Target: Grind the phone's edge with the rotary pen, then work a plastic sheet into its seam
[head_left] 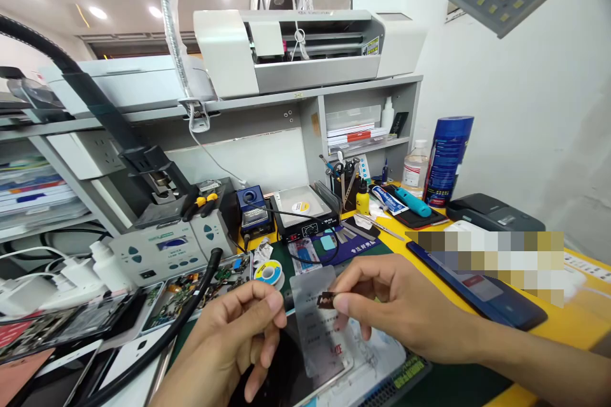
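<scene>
Between the thumb and fingertips of my right hand [377,299] is a small dark razor blade [325,300] with a cut-out along its middle. To its left, my left hand [238,327] has thumb and index finger pressed together, the other fingers curled loosely. Whether anything sits in that pinch is hidden. Below both hands lies a frosted translucent plastic sheet [310,331] with faint print and a red mark. It partly covers a dark glossy screen [281,362]. A whitish, stained work pad [382,346] shows under the right hand.
A solder spool [270,273] and a tray of circuit boards [205,292] stand left of centre. A black hose [181,318] crosses the left side. Behind are a hot-air station [162,248] and a heating plate [305,210]. A dark blue phone [477,289] lies at right.
</scene>
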A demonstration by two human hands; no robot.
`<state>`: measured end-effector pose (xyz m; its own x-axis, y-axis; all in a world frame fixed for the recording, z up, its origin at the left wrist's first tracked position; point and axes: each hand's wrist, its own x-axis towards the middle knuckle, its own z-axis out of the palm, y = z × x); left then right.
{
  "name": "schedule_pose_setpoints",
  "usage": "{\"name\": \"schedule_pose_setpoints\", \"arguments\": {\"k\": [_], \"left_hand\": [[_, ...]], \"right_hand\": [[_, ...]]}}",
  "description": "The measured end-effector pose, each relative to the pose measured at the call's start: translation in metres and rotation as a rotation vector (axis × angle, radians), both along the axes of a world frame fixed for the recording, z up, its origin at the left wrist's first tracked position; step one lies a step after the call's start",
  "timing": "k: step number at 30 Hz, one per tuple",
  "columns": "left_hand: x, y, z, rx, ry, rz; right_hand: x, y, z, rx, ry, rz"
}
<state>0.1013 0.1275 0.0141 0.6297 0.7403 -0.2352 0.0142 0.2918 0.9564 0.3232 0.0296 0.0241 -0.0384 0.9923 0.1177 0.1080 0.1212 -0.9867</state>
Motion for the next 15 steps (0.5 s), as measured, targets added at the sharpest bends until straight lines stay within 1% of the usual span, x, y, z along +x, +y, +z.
{"name": "schedule_pose_setpoints", "arguments": {"k": [2, 3, 4, 5, 6, 8, 10, 11, 12, 13, 14, 15], "left_hand": [[-0.004, -0.002, 0.001, 0.053, 0.065, 0.027], [-0.007, -0.005, 0.001, 0.122, 0.125, 0.061], [-0.01, -0.007, 0.002, 0.238, 0.197, 0.109], [-0.013, -0.01, 0.003, 0.408, 0.272, 0.159], [-0.015, -0.012, 0.003, 0.623, 0.338, 0.204], [-0.019, -0.016, 0.003, 1.157, 0.384, 0.255], [-0.02, -0.019, 0.003, 1.667, 0.373, 0.235], [-0.019, -0.02, 0.003, 1.863, 0.372, 0.213], [-0.017, -0.021, 0.004, 2.013, 0.377, 0.185], [-0.015, -0.022, 0.005, 2.116, 0.381, 0.155], [-0.014, -0.023, 0.006, 2.176, 0.379, 0.13], [-0.012, -0.023, 0.006, 2.198, 0.365, 0.108]], "right_hand": [[-0.001, 0.001, 0.001, -0.016, 0.048, 0.01], [-0.001, 0.001, 0.001, -0.022, 0.068, 0.014], [-0.001, 0.001, 0.002, -0.03, 0.083, 0.016], [-0.001, 0.001, 0.002, -0.041, 0.1, 0.018], [-0.001, 0.002, 0.002, -0.052, 0.115, 0.021], [0.0, 0.003, 0.002, -0.075, 0.157, 0.036], [0.001, 0.005, 0.0, -0.104, 0.21, 0.068], [0.002, 0.006, 0.0, -0.121, 0.242, 0.091], [0.003, 0.007, -0.001, -0.147, 0.278, 0.118], [0.004, 0.008, -0.002, -0.183, 0.319, 0.151], [0.005, 0.009, -0.003, -0.226, 0.365, 0.188], [0.007, 0.009, -0.003, -0.27, 0.408, 0.226]]}}
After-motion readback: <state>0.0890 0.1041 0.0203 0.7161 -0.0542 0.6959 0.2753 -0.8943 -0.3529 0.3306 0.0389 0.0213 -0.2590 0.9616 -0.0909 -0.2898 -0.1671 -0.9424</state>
